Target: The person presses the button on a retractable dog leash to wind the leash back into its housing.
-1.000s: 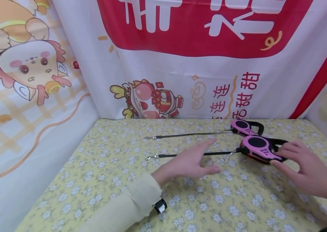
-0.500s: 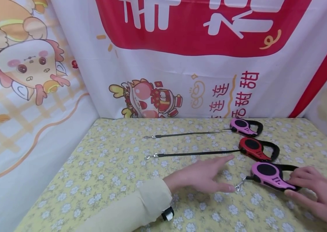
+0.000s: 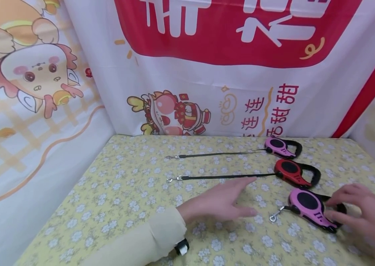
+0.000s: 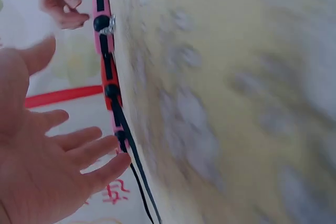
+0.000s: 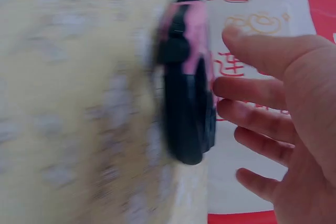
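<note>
Right hand [image 3: 362, 214] is held with fingers loosely extended at the handle [image 5: 181, 111] of the near pink leash [image 3: 302, 201]; whether it is touched cannot be told. That leash is laid on the flowered cloth [image 3: 117, 207], its clip [image 3: 278, 212] pointed left. Left hand [image 3: 219, 201] is held above the cloth, fingers spread, near the cord of the red leash [image 3: 289, 168]. Beyond is set the far pink leash [image 3: 275, 143].

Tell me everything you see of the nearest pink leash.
The nearest pink leash has a plastic-looking pink casing with a round black disc, dark markings and a black loop handle. A short black strap with a silvery clip sticks out on the left. It lies disc-up on the flowered tablecloth, nearer than the red leash. The right hand is at its handle; whether they touch is unclear.
</note>
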A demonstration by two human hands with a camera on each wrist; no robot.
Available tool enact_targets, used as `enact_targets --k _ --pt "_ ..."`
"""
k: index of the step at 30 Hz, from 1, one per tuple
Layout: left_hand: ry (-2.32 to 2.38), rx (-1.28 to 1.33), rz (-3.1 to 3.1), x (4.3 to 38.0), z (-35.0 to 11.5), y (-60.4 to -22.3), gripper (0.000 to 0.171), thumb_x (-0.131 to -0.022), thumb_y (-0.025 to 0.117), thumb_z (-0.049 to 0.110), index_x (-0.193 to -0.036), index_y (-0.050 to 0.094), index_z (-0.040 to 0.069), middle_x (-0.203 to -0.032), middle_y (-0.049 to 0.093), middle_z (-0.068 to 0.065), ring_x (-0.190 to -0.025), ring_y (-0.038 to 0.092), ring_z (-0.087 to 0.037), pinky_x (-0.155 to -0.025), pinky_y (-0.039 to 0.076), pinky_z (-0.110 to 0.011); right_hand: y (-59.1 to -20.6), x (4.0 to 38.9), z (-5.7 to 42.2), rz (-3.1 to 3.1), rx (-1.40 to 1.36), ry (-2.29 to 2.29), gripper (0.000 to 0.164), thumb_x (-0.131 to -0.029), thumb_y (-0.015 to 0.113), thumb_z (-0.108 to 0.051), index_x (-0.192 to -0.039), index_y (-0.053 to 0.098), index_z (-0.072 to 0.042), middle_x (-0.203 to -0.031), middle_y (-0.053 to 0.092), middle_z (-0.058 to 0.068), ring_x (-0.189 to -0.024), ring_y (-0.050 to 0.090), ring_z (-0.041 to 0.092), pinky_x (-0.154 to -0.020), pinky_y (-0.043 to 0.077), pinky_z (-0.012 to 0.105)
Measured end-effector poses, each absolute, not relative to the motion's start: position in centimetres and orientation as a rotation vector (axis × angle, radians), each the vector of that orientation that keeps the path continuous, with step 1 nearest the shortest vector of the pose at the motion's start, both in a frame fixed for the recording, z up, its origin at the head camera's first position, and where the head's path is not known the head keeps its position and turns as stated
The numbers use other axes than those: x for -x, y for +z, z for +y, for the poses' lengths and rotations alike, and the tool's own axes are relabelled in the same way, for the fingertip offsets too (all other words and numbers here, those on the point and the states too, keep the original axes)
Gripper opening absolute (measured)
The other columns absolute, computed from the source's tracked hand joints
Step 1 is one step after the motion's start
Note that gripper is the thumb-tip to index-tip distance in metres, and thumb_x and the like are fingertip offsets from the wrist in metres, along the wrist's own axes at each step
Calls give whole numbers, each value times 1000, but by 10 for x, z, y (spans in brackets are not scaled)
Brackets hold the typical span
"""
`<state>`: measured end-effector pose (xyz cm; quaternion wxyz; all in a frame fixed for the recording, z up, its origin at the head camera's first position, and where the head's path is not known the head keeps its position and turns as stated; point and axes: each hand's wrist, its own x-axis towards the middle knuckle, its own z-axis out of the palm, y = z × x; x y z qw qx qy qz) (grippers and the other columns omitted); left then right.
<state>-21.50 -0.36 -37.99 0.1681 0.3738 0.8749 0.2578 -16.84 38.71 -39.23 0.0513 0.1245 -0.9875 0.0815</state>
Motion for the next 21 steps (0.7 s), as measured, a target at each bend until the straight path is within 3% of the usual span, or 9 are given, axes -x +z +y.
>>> enact_targets --k 5,11,16,19,21 --pt "913 -927 2520 221 -31 -380 74 -106 59 53 -168 24 34 -175 31 6 -161 33 -19 -130 31 -46 -376 193 380 -3060 -269 496 41 -96 77 -45 -118 76 -10 -120 71 22 -113 59 48 -86 50 72" --pt "911 -767 2613 231 -64 -377 69 -106 62 46 -166 35 24 -172 38 0 -158 39 -25 -128 35 -50 -380 223 368 -3094 -261 683 60 -99 73 -50 -134 67 -2 -134 66 28 -120 60 48 -95 50 73" --pt "900 -633 2681 243 -93 -378 62 -106 64 39 -161 44 18 -166 47 -6 -151 48 -30 -124 41 -53 -384 245 365 -3074 -353 609 48 -96 77 -48 -123 75 -9 -127 69 24 -110 64 39 -83 57 54" --pt "884 -553 2715 248 -107 -380 57 -106 66 35 -157 49 17 -162 52 -8 -149 51 -30 -123 42 -52 -385 254 366 -3070 -377 546 39 -92 82 -47 -106 76 -11 -112 72 16 -94 63 28 -74 51 39" --pt "868 -505 2745 251 -113 -382 52 -104 69 30 -153 54 16 -156 57 -9 -145 54 -30 -121 44 -51 -385 259 367 -3105 -369 502 41 -89 83 -49 -100 75 -10 -104 71 12 -87 59 23 -70 47 34"
